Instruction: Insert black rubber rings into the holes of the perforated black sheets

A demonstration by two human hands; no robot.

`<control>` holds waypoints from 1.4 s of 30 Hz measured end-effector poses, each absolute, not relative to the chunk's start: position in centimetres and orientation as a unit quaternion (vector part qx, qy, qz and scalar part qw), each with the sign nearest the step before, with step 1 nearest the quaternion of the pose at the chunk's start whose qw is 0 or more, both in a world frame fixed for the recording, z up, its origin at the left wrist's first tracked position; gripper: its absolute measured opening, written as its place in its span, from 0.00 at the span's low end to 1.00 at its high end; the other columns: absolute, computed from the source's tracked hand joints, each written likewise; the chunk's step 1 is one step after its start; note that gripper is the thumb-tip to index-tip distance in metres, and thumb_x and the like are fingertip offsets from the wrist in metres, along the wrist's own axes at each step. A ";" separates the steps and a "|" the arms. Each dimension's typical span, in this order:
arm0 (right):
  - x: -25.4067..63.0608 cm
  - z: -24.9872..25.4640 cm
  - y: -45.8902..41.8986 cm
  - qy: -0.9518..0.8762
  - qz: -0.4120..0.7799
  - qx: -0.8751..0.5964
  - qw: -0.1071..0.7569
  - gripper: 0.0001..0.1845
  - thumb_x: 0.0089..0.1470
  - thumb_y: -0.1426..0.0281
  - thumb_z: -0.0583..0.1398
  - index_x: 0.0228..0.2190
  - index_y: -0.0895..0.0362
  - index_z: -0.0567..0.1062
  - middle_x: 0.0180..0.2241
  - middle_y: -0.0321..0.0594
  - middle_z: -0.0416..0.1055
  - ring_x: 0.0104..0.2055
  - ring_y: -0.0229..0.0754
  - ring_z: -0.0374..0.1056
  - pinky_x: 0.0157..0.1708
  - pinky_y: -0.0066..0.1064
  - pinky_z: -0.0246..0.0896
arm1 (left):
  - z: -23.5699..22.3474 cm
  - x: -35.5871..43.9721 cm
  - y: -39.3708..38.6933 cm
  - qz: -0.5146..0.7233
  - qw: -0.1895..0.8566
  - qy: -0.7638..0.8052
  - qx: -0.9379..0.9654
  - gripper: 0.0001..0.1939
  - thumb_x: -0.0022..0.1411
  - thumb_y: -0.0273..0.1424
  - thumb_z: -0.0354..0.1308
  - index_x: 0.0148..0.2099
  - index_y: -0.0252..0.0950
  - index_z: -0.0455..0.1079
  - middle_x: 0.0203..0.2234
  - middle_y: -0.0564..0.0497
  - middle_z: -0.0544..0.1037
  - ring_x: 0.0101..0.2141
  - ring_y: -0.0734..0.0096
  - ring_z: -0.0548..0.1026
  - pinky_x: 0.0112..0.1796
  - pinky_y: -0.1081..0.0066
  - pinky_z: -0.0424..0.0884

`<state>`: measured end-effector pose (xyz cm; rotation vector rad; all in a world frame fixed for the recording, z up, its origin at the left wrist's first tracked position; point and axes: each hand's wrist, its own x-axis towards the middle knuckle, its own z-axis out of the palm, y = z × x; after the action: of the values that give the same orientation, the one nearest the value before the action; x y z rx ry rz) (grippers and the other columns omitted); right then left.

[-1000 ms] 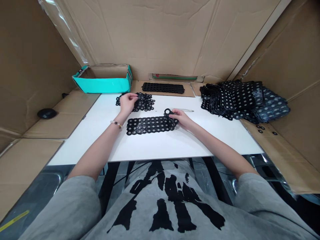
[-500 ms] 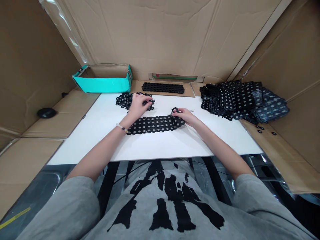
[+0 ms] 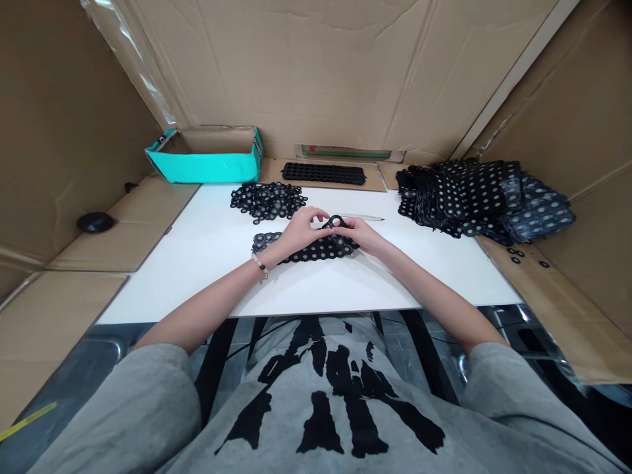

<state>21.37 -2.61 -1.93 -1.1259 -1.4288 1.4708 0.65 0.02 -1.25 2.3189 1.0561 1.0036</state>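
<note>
A strip of linked black rings (image 3: 316, 251) lies on the white table in front of me, its right end raised and curled. My right hand (image 3: 362, 235) pinches that raised end, where a black ring (image 3: 336, 220) stands up above the fingers. From the left, my left hand (image 3: 302, 232) meets it, thumb and forefinger closing around a small black ring beside the raised end; the fingers partly hide it. The left wrist and hand cover part of the strip. Behind my left hand is a loose pile of black rings (image 3: 269, 199).
A pen (image 3: 363, 217) lies behind my right hand. At the back stand a turquoise box (image 3: 205, 168) and a black ring-patterned slab (image 3: 323, 173). Stacked dotted black sheets (image 3: 459, 197) fill the right rear. Several stray rings (image 3: 516, 252) lie on cardboard (image 3: 557, 309). Cardboard walls enclose the table.
My left hand has left the ring pile and come right and nearer, up to the strip's raised end. My right hand keeps its pinch there, almost in place.
</note>
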 end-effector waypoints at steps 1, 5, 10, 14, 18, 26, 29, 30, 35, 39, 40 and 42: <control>21.4 -2.1 -2.5 -0.563 0.580 -0.445 0.386 0.22 0.38 0.55 0.73 0.31 0.57 0.79 0.29 0.33 0.76 0.35 0.40 0.65 0.39 0.32 0.56 | -1.3 0.6 0.1 0.369 0.203 0.383 0.822 0.20 0.59 0.49 0.68 0.41 0.37 0.77 0.36 0.47 0.81 0.39 0.61 0.76 0.45 0.63 0.71; 21.5 -2.5 -2.3 -0.566 0.575 -0.445 0.388 0.22 0.39 0.53 0.73 0.31 0.57 0.79 0.29 0.34 0.76 0.33 0.39 0.65 0.37 0.31 0.56 | -1.7 0.6 0.3 0.364 0.246 0.373 0.817 0.14 0.61 0.42 0.67 0.38 0.36 0.79 0.34 0.48 0.83 0.35 0.65 0.77 0.40 0.66 0.71; 21.3 -2.7 -2.2 -0.559 0.568 -0.452 0.402 0.23 0.38 0.53 0.72 0.31 0.56 0.79 0.29 0.34 0.76 0.33 0.39 0.66 0.37 0.31 0.56 | -2.0 0.5 1.5 0.367 0.318 0.384 0.785 0.08 0.60 0.33 0.64 0.37 0.36 0.82 0.33 0.48 0.85 0.35 0.64 0.79 0.41 0.66 0.72; 21.3 -2.8 -2.2 -0.545 0.567 -0.467 0.404 0.22 0.37 0.53 0.72 0.31 0.56 0.78 0.29 0.34 0.76 0.34 0.40 0.66 0.37 0.31 0.56 | -1.5 -2.0 4.3 0.430 0.306 0.479 0.701 0.08 0.58 0.34 0.65 0.36 0.35 0.82 0.31 0.47 0.84 0.32 0.63 0.78 0.39 0.66 0.73; 21.4 -2.5 -2.3 -0.508 0.545 -0.525 0.411 0.19 0.37 0.56 0.70 0.27 0.55 0.74 0.27 0.32 0.72 0.33 0.40 0.65 0.36 0.31 0.56 | -1.0 -6.3 6.9 0.487 0.164 0.564 0.647 0.07 0.60 0.31 0.62 0.36 0.35 0.81 0.36 0.46 0.84 0.38 0.60 0.78 0.47 0.62 0.72; 22.2 -1.9 -2.1 -0.508 0.509 -0.559 0.412 0.20 0.34 0.62 0.72 0.25 0.54 0.69 0.27 0.31 0.73 0.35 0.41 0.68 0.41 0.34 0.60 | -1.1 -7.9 7.0 0.410 0.040 0.566 0.715 0.11 0.58 0.31 0.65 0.44 0.38 0.79 0.40 0.44 0.81 0.46 0.52 0.72 0.55 0.52 0.62; 22.4 -1.9 -2.0 -0.506 0.541 -0.541 0.399 0.18 0.34 0.62 0.72 0.28 0.56 0.75 0.29 0.34 0.76 0.36 0.42 0.70 0.43 0.35 0.61 | -0.4 -5.6 5.2 0.370 0.072 0.488 0.787 0.11 0.61 0.35 0.64 0.45 0.37 0.78 0.37 0.46 0.81 0.43 0.55 0.73 0.53 0.53 0.63; 22.4 -1.8 -2.0 -0.505 0.551 -0.535 0.395 0.18 0.34 0.62 0.72 0.29 0.56 0.77 0.29 0.35 0.76 0.36 0.42 0.70 0.43 0.35 0.62 | -0.2 -4.6 4.4 0.349 0.092 0.450 0.817 0.10 0.62 0.36 0.64 0.43 0.38 0.79 0.36 0.47 0.81 0.43 0.56 0.73 0.53 0.54 0.63; 21.7 -1.9 -2.4 -0.518 0.585 -0.473 0.407 0.22 0.34 0.56 0.74 0.30 0.56 0.79 0.30 0.35 0.78 0.37 0.42 0.70 0.44 0.35 0.62 | -0.7 -0.2 0.5 0.291 0.167 0.321 0.886 0.14 0.60 0.42 0.68 0.42 0.38 0.80 0.37 0.47 0.83 0.45 0.55 0.72 0.49 0.58 0.68; 21.2 -2.0 -2.7 -0.532 0.582 -0.465 0.403 0.23 0.35 0.54 0.74 0.30 0.56 0.78 0.30 0.35 0.77 0.37 0.42 0.70 0.44 0.34 0.62 | -1.4 0.9 0.0 0.320 0.209 0.345 0.857 0.12 0.60 0.42 0.68 0.39 0.39 0.80 0.35 0.48 0.83 0.42 0.58 0.75 0.46 0.60 0.71; 21.2 -2.0 -2.8 -0.535 0.578 -0.469 0.399 0.23 0.35 0.54 0.74 0.30 0.56 0.78 0.29 0.35 0.77 0.37 0.42 0.70 0.43 0.34 0.62 | -1.4 0.8 0.1 0.329 0.228 0.353 0.846 0.11 0.61 0.42 0.67 0.38 0.39 0.80 0.34 0.48 0.84 0.40 0.59 0.76 0.45 0.61 0.71; 21.2 -2.0 -2.8 -0.546 0.568 -0.478 0.390 0.22 0.36 0.53 0.73 0.28 0.56 0.77 0.28 0.35 0.77 0.35 0.41 0.69 0.41 0.34 0.62 | -1.2 0.6 0.4 0.336 0.275 0.366 0.823 0.11 0.62 0.41 0.64 0.36 0.39 0.81 0.33 0.49 0.84 0.37 0.62 0.77 0.42 0.64 0.71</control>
<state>21.20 -2.84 -2.03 -1.2142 -1.3868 1.4428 0.58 0.41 -1.18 2.2120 0.9825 0.9039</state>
